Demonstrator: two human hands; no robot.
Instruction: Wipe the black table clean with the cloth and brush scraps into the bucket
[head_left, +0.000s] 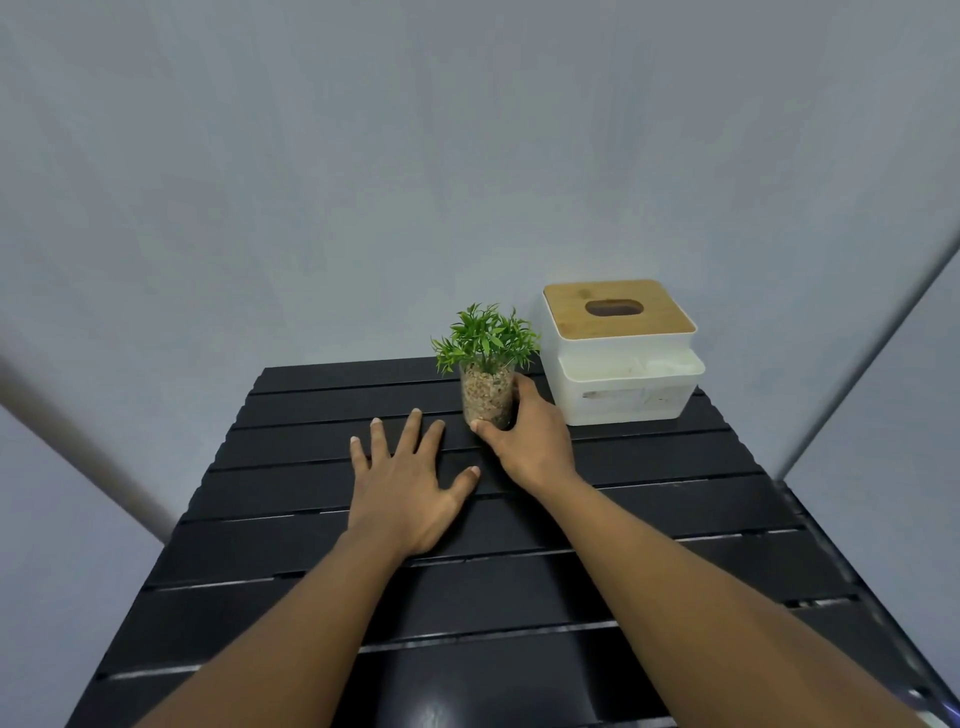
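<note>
The black slatted table fills the lower half of the head view. My left hand lies flat on its middle slats, fingers spread, holding nothing. My right hand is wrapped around a small clear pot of pebbles with a green plant, which stands upright near the table's far edge. No cloth, scraps or bucket appear in view.
A white tissue box with a wooden lid stands at the table's far right corner, just right of the plant. Grey walls close in behind and on both sides. The table's left and right edges drop off to the floor.
</note>
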